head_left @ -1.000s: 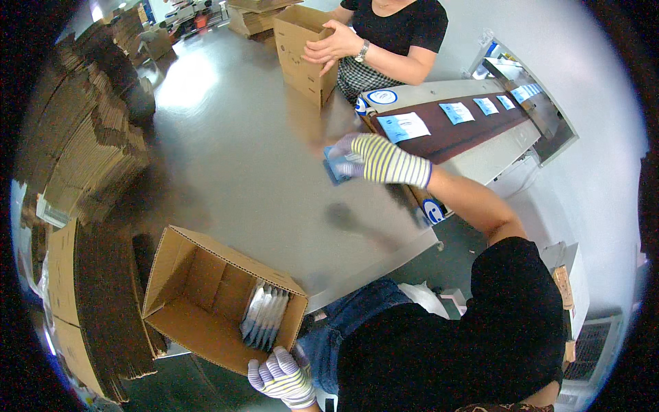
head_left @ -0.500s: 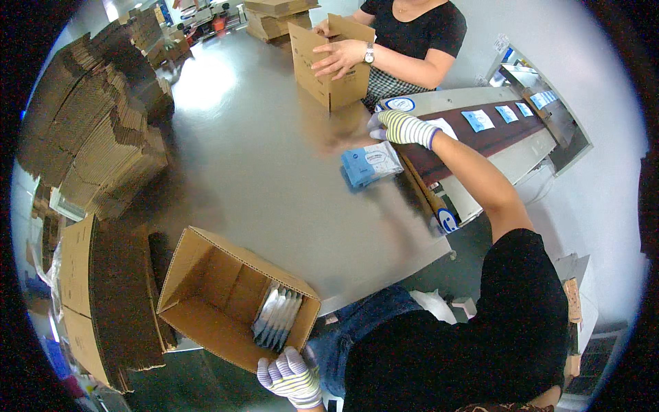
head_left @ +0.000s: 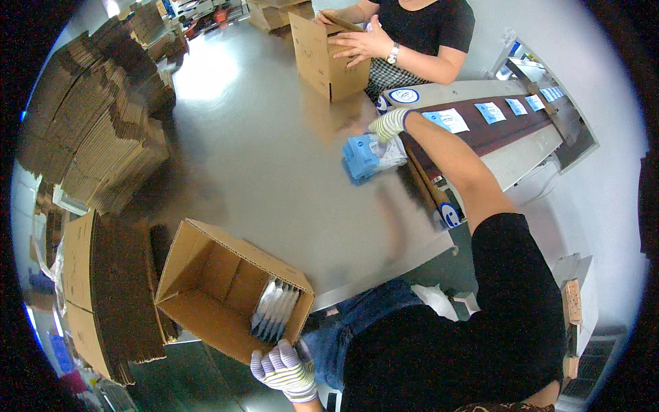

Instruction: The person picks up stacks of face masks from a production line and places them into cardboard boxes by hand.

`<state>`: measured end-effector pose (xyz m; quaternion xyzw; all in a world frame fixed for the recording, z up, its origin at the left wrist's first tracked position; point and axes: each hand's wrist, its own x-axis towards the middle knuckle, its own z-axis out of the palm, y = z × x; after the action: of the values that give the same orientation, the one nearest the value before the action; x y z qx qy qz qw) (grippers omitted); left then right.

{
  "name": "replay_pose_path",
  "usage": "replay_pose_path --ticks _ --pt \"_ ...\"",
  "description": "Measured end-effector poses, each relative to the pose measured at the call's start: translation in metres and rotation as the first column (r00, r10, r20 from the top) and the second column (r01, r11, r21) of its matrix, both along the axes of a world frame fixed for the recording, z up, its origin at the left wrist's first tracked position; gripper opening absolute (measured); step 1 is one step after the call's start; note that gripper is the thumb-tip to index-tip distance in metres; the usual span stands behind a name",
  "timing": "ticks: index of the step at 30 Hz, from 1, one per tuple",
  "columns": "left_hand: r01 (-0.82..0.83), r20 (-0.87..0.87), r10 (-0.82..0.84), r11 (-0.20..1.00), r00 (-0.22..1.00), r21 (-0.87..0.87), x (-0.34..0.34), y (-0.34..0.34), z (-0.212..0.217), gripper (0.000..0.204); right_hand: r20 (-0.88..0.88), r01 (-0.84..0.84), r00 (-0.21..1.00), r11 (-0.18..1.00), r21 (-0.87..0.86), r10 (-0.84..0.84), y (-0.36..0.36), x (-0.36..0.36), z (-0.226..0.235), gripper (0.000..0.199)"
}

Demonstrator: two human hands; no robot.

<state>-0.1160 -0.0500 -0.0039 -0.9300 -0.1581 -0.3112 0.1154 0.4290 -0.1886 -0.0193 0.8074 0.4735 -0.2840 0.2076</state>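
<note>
Since the earlier frames the right hand (head_left: 386,124) has reached farther up and across the desk (head_left: 274,165), from mid-frame toward the upper centre, and the bundle of blue packets (head_left: 369,155) now lies just below it on the grey surface rather than up in the air. That gloved hand rests at the top edge of the bundle, its fingers curled down onto the packets; whether they grip or merely touch cannot be told. At the bottom centre of the frame the left hand (head_left: 283,369), in a striped glove, has its fingers closed over the near rim of an open cardboard box (head_left: 206,288), which leans at the desk's lower edge with a row of white packets (head_left: 276,310) standing on edge inside its right end. Flattened cartons (head_left: 96,137) are stacked along the left side of the frame. At the upper centre another person's hands (head_left: 360,42) rest on a second, upright cardboard box (head_left: 322,58). To the right, a dark conveyor belt (head_left: 494,127) carries flat blue-and-white packets spaced apart, running toward the upper right.
</note>
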Motion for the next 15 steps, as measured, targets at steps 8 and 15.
replay_pose_path --ticks 8,15 --pt "-0.011 -0.011 0.010 1.000 1.000 -0.018 0.000 -0.006 0.020 0.024 0.248 -0.211 0.957 0.950 0.229 0.153 -0.022 -0.118 -0.009 0.051" --pt "0.051 0.024 -0.051 0.999 0.998 -0.007 0.003 0.001 0.030 0.024 0.064 -0.085 0.996 0.882 0.463 0.063 -0.044 -0.218 -0.024 0.056"
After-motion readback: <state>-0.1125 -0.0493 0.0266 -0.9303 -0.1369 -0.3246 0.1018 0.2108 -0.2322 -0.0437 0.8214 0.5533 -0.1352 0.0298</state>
